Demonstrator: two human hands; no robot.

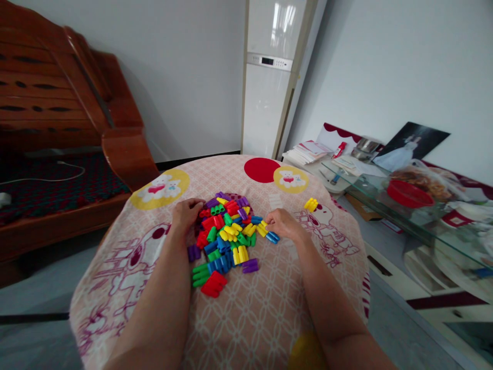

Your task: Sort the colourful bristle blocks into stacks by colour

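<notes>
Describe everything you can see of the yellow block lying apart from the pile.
The yellow block is small and bright, with rounded ribs side by side, and looks like moulded plastic. It lies on the patterned tablecloth, farther out and to the right of the right hand, beside a printed cartoon head. Neither hand nor the pile touches it. Whether it is one piece or several joined is too small to tell.

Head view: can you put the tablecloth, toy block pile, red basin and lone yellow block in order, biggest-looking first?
1. Tablecloth
2. Toy block pile
3. Red basin
4. Lone yellow block
</notes>
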